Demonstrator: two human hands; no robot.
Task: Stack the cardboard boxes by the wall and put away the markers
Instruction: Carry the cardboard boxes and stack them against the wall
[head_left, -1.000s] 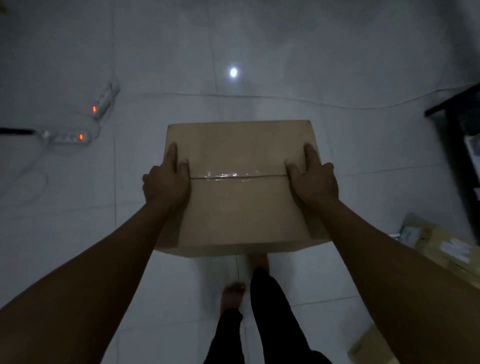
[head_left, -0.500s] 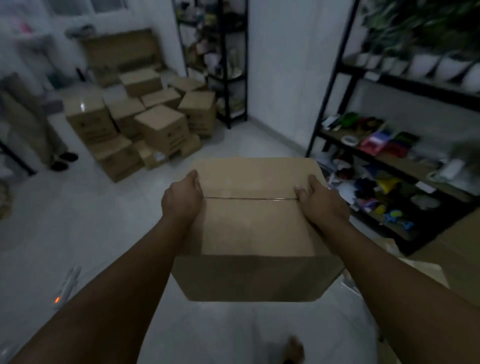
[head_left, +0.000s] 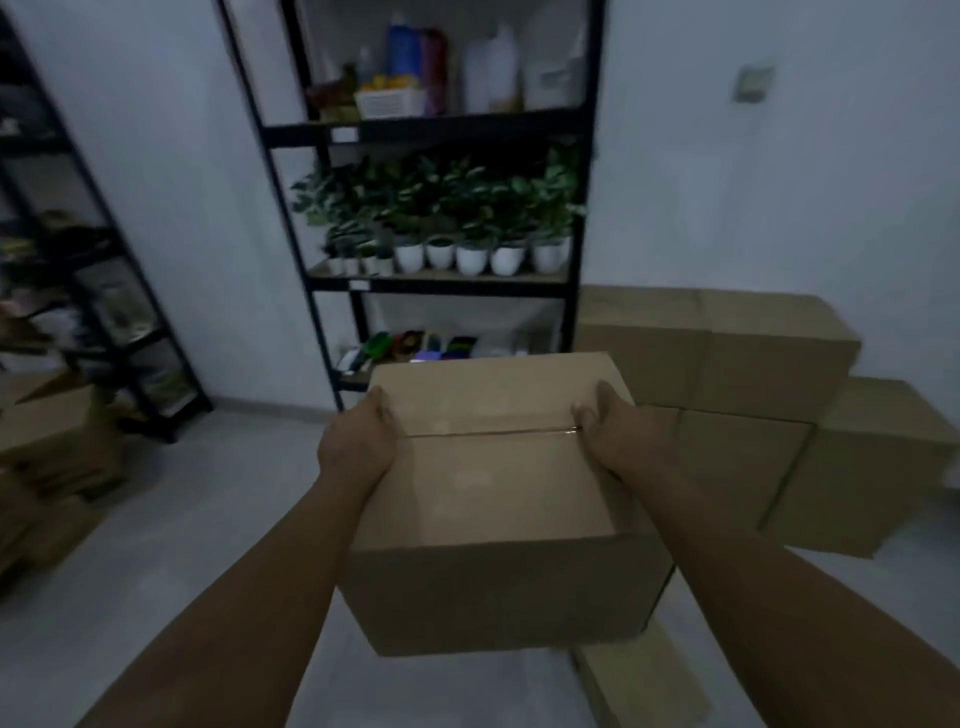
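Observation:
I hold a taped brown cardboard box (head_left: 498, 499) in front of me, off the floor. My left hand (head_left: 358, 447) grips its left side and my right hand (head_left: 613, 436) grips its right side, fingers over the top edges by the tape seam. Against the white wall to the right stands a stack of cardboard boxes (head_left: 727, 358), two levels high, with a lower box (head_left: 883, 441) at its right end. No markers can be made out for certain.
A black shelf unit (head_left: 447, 283) with potted plants (head_left: 467, 244), bottles and coloured items stands ahead against the wall. Another black rack (head_left: 104, 291) and loose boxes (head_left: 47, 452) are on the left. Flat cardboard (head_left: 639, 686) lies on the floor below the held box.
My view has swung from the floor up and around to the right, past the pile of boxes, and now faces the shelf and the stack by the wall. Both hands have stayed on the box.

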